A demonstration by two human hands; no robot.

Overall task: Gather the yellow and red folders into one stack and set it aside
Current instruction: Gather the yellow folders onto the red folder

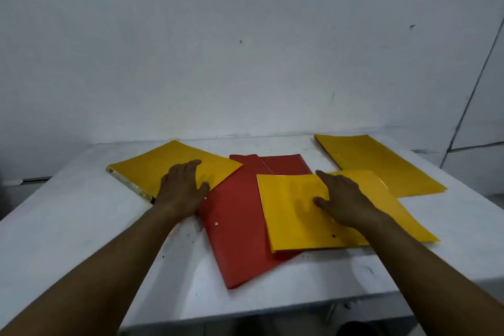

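Observation:
Three yellow folders and red ones lie spread on a white table (68, 226). My left hand (181, 188) rests flat, fingers apart, on the left yellow folder (152, 166), which overlaps the red folder (240, 226) in the middle. A second red folder (283, 165) shows behind it. My right hand (345, 199) presses flat on the near yellow folder (294, 213), which lies over the red one. The third yellow folder (373, 163) sits at the far right, untouched.
A plain white wall (245, 49) rises right behind the table's far edge. The table's front edge (272, 305) runs close below the red folder's near corner. Small dark specks dot the surface near the left forearm.

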